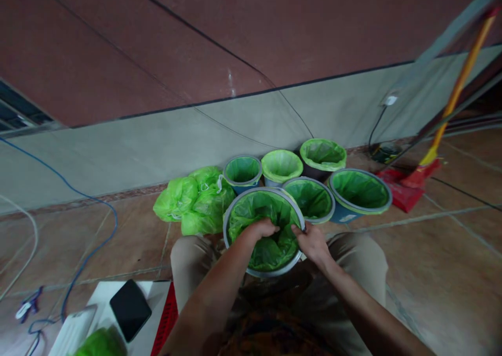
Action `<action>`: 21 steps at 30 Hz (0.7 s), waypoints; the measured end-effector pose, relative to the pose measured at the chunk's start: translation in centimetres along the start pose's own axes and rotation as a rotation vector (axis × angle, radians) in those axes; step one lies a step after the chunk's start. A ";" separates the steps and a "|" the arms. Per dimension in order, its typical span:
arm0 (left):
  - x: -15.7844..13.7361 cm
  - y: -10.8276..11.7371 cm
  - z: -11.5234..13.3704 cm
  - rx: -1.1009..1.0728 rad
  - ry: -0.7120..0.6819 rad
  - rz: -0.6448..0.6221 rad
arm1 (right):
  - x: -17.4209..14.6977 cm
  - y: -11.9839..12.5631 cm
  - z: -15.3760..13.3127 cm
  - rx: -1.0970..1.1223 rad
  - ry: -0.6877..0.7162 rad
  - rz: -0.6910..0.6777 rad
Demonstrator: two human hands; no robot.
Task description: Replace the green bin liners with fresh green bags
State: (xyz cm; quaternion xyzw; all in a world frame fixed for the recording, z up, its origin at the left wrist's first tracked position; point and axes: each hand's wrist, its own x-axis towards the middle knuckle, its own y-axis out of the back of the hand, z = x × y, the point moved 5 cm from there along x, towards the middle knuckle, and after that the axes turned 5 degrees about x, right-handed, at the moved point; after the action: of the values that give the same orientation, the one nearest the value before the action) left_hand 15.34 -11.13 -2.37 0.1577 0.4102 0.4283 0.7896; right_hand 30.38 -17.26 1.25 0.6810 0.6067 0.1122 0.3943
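Note:
Between my knees a round trash bin (pixel 263 273) with a grey rim leans with its mouth towards me. A green trash bag (pixel 251 209) lines its inside and lies in loose folds. My left hand (pixel 265 227) reaches over the rim into the bag; its thumb side shows, while most of its fingers are hidden. On the right side my right hand (pixel 311 241) is closed around the rim, thumb inside and fingers outside.
Several lined bins, including a blue one (pixel 345 214), stand behind by the wall. Knotted green bags (pixel 196 199) lie left of them. A red dustpan (pixel 403 188) is at the right. A black tablet-like object (pixel 130 310) rests on a white surface (pixel 151 296) at lower left, near a blue cable (pixel 88 256).

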 end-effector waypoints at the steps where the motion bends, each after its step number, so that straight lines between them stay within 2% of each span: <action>1: -0.3 -0.2 0.1 0.014 -0.001 -0.015 | 0.3 -0.3 0.5 0.020 -0.008 0.005; 3: -1.3 0.0 0.3 0.032 -0.024 -0.025 | 0.8 -0.9 1.3 0.070 -0.017 0.008; 5: -2.8 1.2 0.2 0.026 -0.092 0.065 | 1.1 -1.7 2.1 0.097 -0.047 0.007; 7: -4.8 3.8 -0.3 -0.002 -0.183 0.295 | 1.4 -2.4 2.6 0.100 -0.090 0.001; 10: -7.5 7.3 -2.7 0.008 -0.169 0.576 | 1.4 -3.4 2.8 0.119 -0.136 -0.026; 13: -8.2 8.1 -5.5 -0.008 -0.048 0.573 | 1.2 -4.0 2.2 0.138 -0.124 -0.032; 17: -6.7 6.1 -8.4 -0.222 0.229 0.466 | 0.7 -4.1 1.4 0.105 -0.070 0.024; 19: -5.7 4.8 -8.9 -0.271 0.332 0.403 | 0.3 -4.2 1.2 0.122 -0.046 0.020; 21: -5.0 4.0 -8.4 -0.261 0.348 0.375 | 0.1 -4.2 1.2 0.137 -0.022 0.009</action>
State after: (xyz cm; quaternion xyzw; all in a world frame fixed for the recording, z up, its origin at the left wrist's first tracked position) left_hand 5.04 -13.66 -2.58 0.0522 0.4445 0.6367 0.6279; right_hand 28.03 -17.87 -2.40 0.7104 0.6054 0.0646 0.3531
